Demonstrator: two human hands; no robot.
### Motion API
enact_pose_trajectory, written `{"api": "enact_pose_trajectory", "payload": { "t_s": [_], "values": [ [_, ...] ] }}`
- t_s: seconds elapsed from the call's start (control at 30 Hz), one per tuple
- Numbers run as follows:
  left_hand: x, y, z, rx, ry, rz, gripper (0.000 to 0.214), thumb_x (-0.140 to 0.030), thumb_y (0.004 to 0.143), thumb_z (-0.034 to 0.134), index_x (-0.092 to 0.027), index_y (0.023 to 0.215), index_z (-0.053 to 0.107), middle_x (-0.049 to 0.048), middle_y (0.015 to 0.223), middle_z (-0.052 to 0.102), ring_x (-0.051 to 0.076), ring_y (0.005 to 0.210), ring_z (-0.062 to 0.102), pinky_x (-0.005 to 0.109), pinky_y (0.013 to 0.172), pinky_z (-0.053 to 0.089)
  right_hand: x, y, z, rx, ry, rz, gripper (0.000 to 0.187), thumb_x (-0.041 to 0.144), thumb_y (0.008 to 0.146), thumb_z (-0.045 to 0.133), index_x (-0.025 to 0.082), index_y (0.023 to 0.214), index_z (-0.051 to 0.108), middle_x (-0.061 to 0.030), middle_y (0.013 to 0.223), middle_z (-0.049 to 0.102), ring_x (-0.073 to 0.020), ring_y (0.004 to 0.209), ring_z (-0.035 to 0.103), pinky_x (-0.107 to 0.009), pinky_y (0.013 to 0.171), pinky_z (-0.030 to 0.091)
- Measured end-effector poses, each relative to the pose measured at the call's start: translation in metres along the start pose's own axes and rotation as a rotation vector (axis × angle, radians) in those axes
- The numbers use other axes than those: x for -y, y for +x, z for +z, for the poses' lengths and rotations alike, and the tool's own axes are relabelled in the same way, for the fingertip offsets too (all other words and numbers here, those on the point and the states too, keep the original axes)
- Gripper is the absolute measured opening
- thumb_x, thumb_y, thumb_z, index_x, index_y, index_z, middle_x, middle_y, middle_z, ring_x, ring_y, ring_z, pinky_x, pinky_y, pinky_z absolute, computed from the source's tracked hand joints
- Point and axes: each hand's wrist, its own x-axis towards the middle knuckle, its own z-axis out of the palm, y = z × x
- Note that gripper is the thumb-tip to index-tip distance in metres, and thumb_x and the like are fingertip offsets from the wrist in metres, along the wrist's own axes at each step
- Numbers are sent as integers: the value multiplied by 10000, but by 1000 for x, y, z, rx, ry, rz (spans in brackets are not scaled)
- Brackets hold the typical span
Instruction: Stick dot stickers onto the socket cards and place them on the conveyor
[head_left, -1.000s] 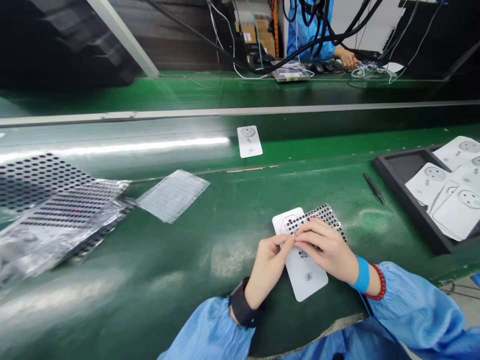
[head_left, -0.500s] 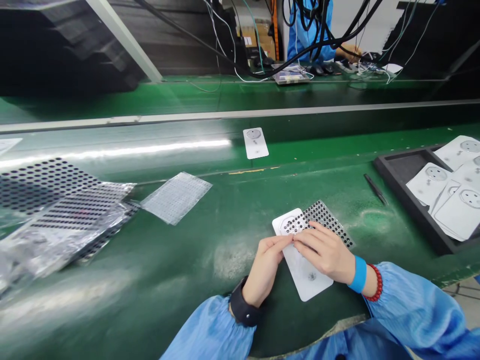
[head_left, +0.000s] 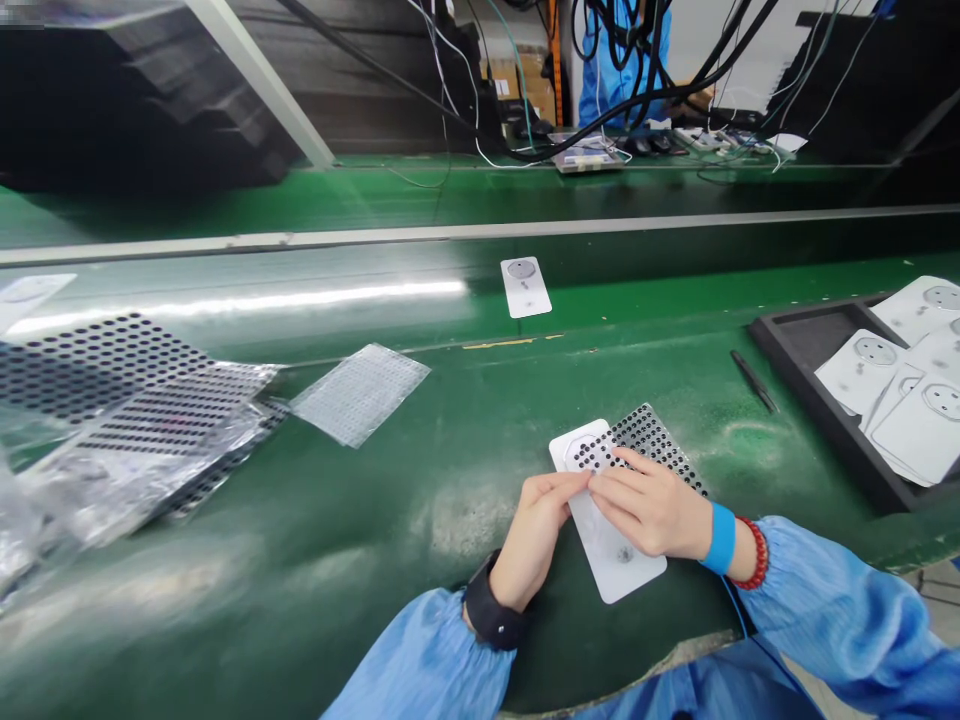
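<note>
A white card point(head_left: 625, 575) with a printed round outline lies on the green bench in front of me. Across its upper part rests a clear sheet of black dot stickers point(head_left: 652, 435), its far end sticking out to the right. My right hand point(head_left: 651, 505) is closed on the near edge of this sheet, fingers bent over it. The fingers of my left hand point(head_left: 538, 520) are pinched together and meet my right fingertips at the sheet's lower left corner. Whatever sits between the left fingertips is hidden.
Left lie plastic-wrapped dotted sheets point(head_left: 150, 420) and a translucent sheet point(head_left: 361, 394). Another white card point(head_left: 526, 288) lies farther back. On the right are a black pen-like tool point(head_left: 754, 381) and a dark tray point(head_left: 832, 425) with several cards. A person in blue point(head_left: 619, 70) is beyond hanging cables.
The view has shifted slightly, so the bench things appear a little farther right. Both hands stay together at the sheet's edge with hardly any movement.
</note>
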Motion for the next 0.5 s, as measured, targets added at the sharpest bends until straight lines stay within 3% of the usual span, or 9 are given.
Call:
{"api": "enact_pose_trajectory", "payload": {
  "t_s": [0.27,0.33,0.37,0.43,0.5],
  "values": [
    [5,3,-5,-24,153,87,305,-371,732,692,-108,581,667,37,580,609,141,571,509,245,577,414,-7,-2,2,61,75,94,250,70,938,438,104,793,639,-76,833,685,-163,763,629,-355,896,551],
    [3,2,-8,-62,185,149,245,-356,733,712,-111,745,703,37,674,647,156,656,563,236,621,437,-16,-8,1,123,154,191,211,106,944,448,118,830,625,-84,871,681,-168,782,634,-323,804,571],
    [2,1,-9,-91,202,193,284,-344,741,715,-123,919,702,33,734,665,162,697,585,232,642,449,-21,-13,1,154,197,258,198,121,947,447,129,845,617,-83,885,677,-165,785,636,-300,753,572],
    [-2,-3,-11,-159,236,282,601,-330,787,689,-183,1332,483,8,785,680,161,709,616,235,651,473,-34,-22,-1,187,257,372,182,138,953,441,150,863,599,-75,898,666,-153,782,641,-262,688,562],
    [-5,-8,-12,-198,249,340,830,-337,839,642,-221,1490,141,-20,750,681,155,636,625,240,611,491,-43,-27,-5,151,282,445,155,143,949,456,162,871,588,-73,921,657,-146,805,645,-257,702,555]
  ]
}}
